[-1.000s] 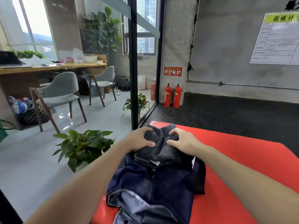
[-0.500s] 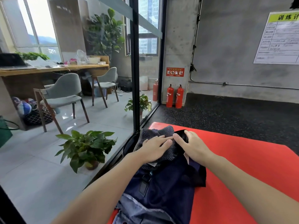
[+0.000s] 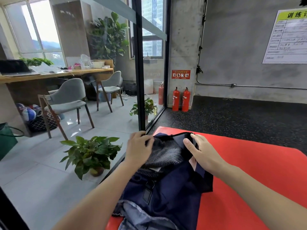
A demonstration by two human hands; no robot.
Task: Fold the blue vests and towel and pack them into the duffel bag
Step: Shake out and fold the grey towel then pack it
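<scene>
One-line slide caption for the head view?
Both hands, left and right, work a grey towel into the open navy duffel bag on a red mat.
</scene>
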